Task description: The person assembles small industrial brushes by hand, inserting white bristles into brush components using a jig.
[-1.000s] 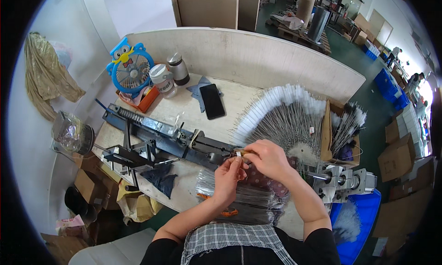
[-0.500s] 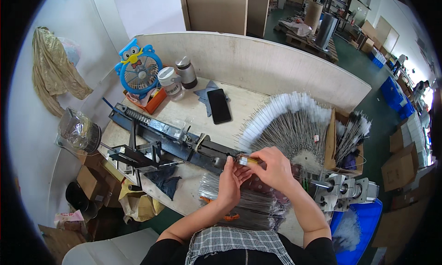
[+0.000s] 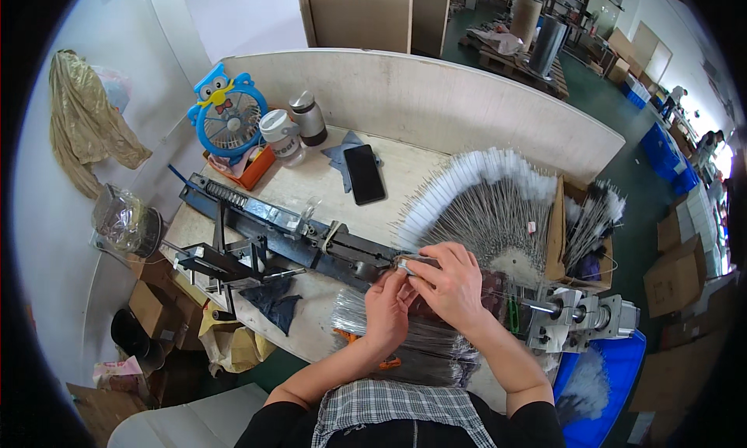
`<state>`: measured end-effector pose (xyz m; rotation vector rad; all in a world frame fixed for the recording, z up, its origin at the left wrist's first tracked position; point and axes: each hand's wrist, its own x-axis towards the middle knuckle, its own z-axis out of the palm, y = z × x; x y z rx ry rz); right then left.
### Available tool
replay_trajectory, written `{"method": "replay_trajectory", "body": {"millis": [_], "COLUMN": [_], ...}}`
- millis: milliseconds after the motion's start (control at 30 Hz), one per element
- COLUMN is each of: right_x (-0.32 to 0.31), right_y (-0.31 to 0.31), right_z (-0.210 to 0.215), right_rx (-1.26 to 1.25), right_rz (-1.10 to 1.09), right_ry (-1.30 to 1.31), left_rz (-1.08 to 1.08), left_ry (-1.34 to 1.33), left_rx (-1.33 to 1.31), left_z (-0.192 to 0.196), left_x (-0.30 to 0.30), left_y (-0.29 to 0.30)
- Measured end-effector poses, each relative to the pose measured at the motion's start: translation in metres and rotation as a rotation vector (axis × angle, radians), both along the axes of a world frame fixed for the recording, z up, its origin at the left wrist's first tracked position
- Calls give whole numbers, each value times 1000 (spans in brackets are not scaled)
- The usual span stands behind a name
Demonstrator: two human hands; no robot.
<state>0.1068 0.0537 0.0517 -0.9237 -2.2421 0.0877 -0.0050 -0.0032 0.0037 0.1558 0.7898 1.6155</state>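
— What are the hands doing in the head view?

— The right hand (image 3: 454, 287) is pinching a small metal piece (image 3: 405, 266) between its fingertips, and the left hand (image 3: 387, 312) is curling its fingers just beside it, touching it.

— Where is that?

— Over the long black machine rail (image 3: 296, 234), near the desk's (image 3: 420, 175) front edge, beside the fan of thin wires (image 3: 486, 207).

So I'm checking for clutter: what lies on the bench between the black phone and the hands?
In the head view, between the phone and the hands there is bare tabletop, then the long dark machine rail crossing just before the fingers.
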Motion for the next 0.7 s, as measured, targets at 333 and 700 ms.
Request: {"method": "replay_trajectory", "body": {"millis": [333, 700], "right_x": [21, 11], "right_y": [-2, -6], "right_z": [0, -4], "right_rx": [-44, -92], "right_rz": [21, 39], "right_ry": [-23, 4], "left_rz": [8, 30], "left_ry": [32, -62], "left_rx": [30, 17], "left_z": [2, -7], "left_x": [2, -1], "left_y": [3, -4]}}
